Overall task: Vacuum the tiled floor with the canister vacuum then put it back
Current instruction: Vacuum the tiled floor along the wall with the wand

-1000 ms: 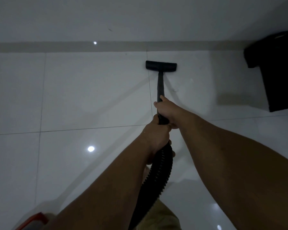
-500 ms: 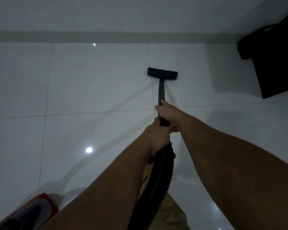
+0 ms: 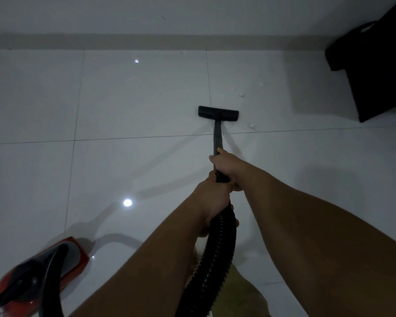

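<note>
Both arms extended fwd, frame center: right hand (image 3: 227, 166) wrapped on wand (image 3: 216, 138), left hand (image 3: 212, 197) clamped on hose (image 3: 217, 252) below. Nozzle (image 3: 218, 113) flat on tile floor (image 3: 124, 110), upper center. Red canister (image 3: 39, 271) lower left, blurred, partly cut off.

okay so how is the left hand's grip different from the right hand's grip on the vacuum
The right hand sits farther forward, wrapped around the rigid wand, while the left hand sits behind it, where the ribbed hose begins. The right hand is nearer the floor head; the left hand is nearer the body. Both are closed around the vacuum, one directly behind the other.
</note>
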